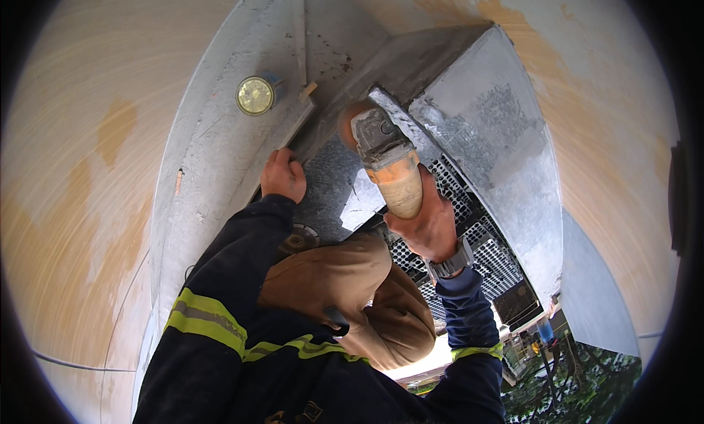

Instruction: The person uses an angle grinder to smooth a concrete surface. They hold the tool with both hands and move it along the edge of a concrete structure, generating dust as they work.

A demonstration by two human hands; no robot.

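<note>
My right hand (425, 222) is wrapped round the body of an orange and grey angle grinder (396, 173). The grinder's disc (347, 125) is a brownish blur at its far left end, close to a grey metal strip (400, 116); whether it touches any metal I cannot tell. To the left, my left hand (284, 176) is closed at the edge of a grey metal panel (220, 142), its fingers curled over the rim. Below that hand a round disc (299, 238) lies partly hidden by my knee.
A round, yellowish can-like object (255, 96) sits on the left panel. Black perforated grating (495, 252) lies below the right-hand metal plate (499, 123). Curved, tan-streaked walls (81, 175) rise on both sides. Greenery (572, 380) shows through an opening at lower right.
</note>
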